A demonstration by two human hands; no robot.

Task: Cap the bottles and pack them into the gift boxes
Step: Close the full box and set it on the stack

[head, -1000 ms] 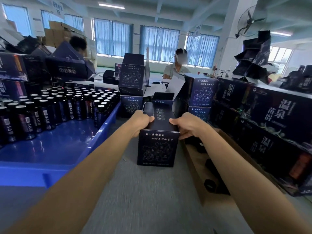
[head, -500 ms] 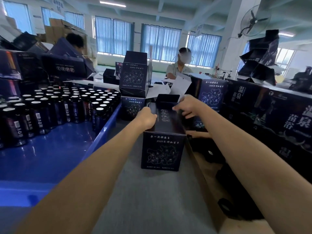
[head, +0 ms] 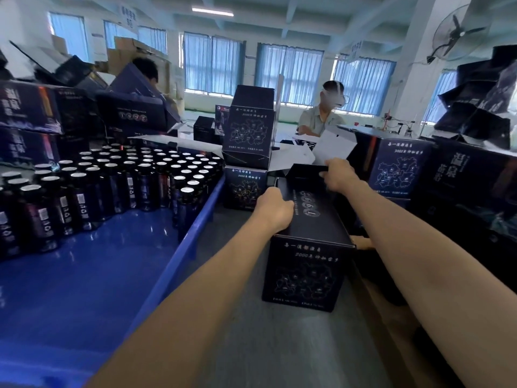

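Now | left hand (head: 272, 210) grips gift box (head: 306, 275) edge | right hand (head: 338, 176) pinches flap (head: 303, 172)

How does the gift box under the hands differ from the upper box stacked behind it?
The held gift box stands on the grey table; the upper stacked box sits on a lower box. The left hand and right hand grip the held gift box; nothing touches the upper stacked box. The held gift box's far flap is raised; the upper stacked box's top looks shut. Both are dark with a pale map drawing.
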